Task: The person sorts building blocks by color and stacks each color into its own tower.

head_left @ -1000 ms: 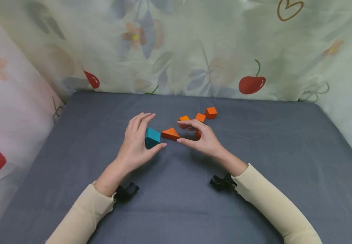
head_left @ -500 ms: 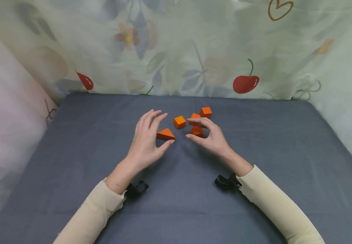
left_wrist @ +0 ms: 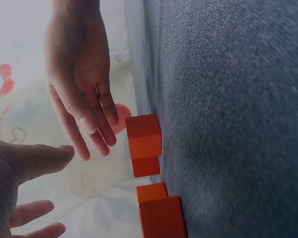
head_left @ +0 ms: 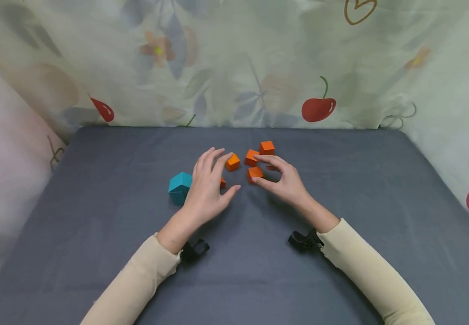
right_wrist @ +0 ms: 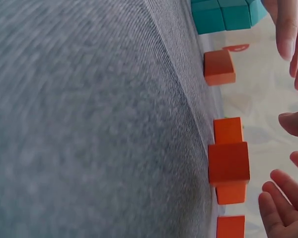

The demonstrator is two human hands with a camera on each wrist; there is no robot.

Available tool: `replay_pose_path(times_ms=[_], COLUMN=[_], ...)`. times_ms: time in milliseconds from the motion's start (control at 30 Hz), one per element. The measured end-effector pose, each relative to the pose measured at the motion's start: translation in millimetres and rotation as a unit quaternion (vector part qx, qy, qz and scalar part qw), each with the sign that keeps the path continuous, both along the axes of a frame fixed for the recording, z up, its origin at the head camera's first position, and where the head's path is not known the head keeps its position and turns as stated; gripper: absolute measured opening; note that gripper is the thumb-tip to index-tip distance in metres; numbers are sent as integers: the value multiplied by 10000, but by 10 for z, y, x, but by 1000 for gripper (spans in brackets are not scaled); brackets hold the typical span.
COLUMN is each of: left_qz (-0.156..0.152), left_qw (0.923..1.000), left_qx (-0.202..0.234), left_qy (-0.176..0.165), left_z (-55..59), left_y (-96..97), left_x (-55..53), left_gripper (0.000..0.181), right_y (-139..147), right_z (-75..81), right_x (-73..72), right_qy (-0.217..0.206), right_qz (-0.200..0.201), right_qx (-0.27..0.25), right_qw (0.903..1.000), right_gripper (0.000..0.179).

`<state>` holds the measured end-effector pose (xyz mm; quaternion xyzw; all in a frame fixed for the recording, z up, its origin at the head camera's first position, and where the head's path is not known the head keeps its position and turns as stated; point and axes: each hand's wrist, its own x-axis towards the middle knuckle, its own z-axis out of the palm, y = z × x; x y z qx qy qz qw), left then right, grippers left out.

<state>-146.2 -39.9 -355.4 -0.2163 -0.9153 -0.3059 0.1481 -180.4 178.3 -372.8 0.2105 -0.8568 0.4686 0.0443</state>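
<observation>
My left hand (head_left: 210,189) hovers over the table with fingers apart and thumb out, holding nothing. Just left of it stands a teal block cluster (head_left: 179,187), whose separate pieces (right_wrist: 208,17) show in the right wrist view. An orange triangular block (head_left: 223,183) is mostly hidden behind this hand. My right hand (head_left: 285,180), fingers loosely bent and thumb apart, also holds nothing. Its thumb tip overlaps the nearest orange cube (head_left: 254,174) in the head view. Farther back are a lighter orange cube (head_left: 232,162) and two more orange cubes, one middle (head_left: 252,157) and one rear (head_left: 267,147).
A dark grey cloth (head_left: 116,216) covers the table. Behind it hangs a pale curtain (head_left: 218,58) printed with cherries and leaves. Black wrist cameras sit below both hands, the left camera (head_left: 195,249) and the right camera (head_left: 304,240).
My left hand has moved right, uncovering the teal blocks on its left and covering the orange triangular block. My right hand has shifted slightly right. The head view has turned right.
</observation>
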Motion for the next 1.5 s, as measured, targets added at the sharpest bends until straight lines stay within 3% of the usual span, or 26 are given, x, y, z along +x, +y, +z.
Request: replay_pose_path(times_ms=[300,533,800,1067,1233,1500], left_qz=[52,-153,-294,-125,-12,270], left_qw=[9993,9971,9835,9726,9671,9667], left_qx=[-79,96,525,502,510,791], left_qy=[-368,-738,-1708,-2268,-2491,-2420], left_z=[-63,-114,-159,-190,-208,-236], left_y=[134,264,373,452,495,565], left_x=[-91,-156,-206,-230,-263,-295], left_gripper=[69,70,67,64,61,48], right_y=[41,74,101,104,84,30], right_z=[-20,-44,-66,-94,-93,-94], right_x=[-18,-30,-24,-10,-1,-7], right_qy=[-498,-770,-1231,-1479,-1510,-1543], right_qz=[18,67,-26,134,181,-109], right_qx=[86,48,237,284,332,245], right_qw=[9987,9970,9921,9885,9878,9877], right_gripper=[57,58,62,66,65,54])
